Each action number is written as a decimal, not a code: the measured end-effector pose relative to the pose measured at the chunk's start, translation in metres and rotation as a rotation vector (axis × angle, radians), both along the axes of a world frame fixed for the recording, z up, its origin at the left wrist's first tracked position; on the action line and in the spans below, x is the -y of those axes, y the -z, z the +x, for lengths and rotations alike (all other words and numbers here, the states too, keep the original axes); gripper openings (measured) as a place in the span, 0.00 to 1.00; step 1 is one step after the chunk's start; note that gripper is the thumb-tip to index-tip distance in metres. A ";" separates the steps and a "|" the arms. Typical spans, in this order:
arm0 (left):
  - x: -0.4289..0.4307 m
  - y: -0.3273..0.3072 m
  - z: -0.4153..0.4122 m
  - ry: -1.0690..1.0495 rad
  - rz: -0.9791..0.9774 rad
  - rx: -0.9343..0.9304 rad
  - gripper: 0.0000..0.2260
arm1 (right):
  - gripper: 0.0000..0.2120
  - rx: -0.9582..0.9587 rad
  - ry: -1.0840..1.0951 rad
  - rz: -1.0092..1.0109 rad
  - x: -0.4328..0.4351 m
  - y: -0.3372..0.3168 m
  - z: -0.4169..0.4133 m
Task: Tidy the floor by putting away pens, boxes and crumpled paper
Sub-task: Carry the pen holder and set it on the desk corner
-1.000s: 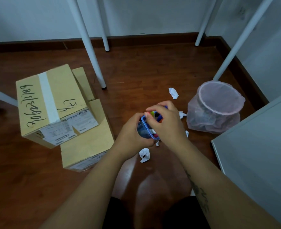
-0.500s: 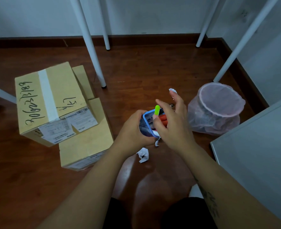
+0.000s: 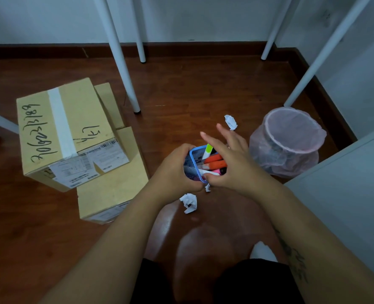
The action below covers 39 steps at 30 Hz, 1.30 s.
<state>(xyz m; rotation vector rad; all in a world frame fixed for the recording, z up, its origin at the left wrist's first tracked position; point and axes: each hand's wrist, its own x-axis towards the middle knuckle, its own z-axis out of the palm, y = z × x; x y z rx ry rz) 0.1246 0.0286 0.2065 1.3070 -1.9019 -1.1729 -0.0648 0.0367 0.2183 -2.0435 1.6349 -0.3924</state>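
Observation:
My left hand [image 3: 174, 170] grips a blue mesh pen holder [image 3: 193, 165], tilted with its mouth toward my right. Orange, green and pink markers [image 3: 215, 161] stick out of it. My right hand [image 3: 231, 160] rests against the markers at the holder's mouth, fingers spread, thumb by the rim. Crumpled paper lies on the wooden floor: one ball [image 3: 189, 202] just below my hands, another ball [image 3: 230, 122] beyond my right fingers, a small scrap [image 3: 207, 187] under the holder. Two cardboard boxes are stacked at left, the taped upper box [image 3: 67, 132] askew on the lower box [image 3: 111, 189].
A waste bin [image 3: 289, 141] lined with a pink bag stands open on the floor right of my hands. White table legs [image 3: 120, 62] rise behind the boxes and beside the bin. A pale cabinet side [image 3: 346, 194] fills the right. My knees are below.
My right hand was closed over the holder's top, then opened its fingers and shifted right, uncovering the markers. The holder has tilted more toward the right. Boxes, paper and bin have not moved.

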 end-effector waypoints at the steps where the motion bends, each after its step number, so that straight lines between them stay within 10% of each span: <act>1: 0.000 0.001 0.000 0.019 -0.011 0.027 0.28 | 0.46 -0.006 -0.009 0.061 0.000 0.000 -0.001; 8: 0.002 0.007 0.002 0.039 -0.016 0.088 0.28 | 0.15 0.129 0.021 0.003 0.004 -0.001 -0.003; 13: 0.003 0.003 0.003 0.039 -0.009 0.060 0.28 | 0.30 0.204 -0.009 0.078 0.000 -0.002 -0.002; 18: 0.002 0.004 0.001 0.056 0.016 0.059 0.27 | 0.07 0.199 0.095 -0.067 -0.001 0.008 0.001; 24: 0.002 0.004 -0.001 0.080 0.040 0.100 0.29 | 0.18 0.195 0.165 -0.082 -0.001 0.004 0.003; 39: 0.001 0.003 -0.002 0.041 0.086 0.080 0.29 | 0.06 0.199 0.331 -0.222 0.003 0.011 0.014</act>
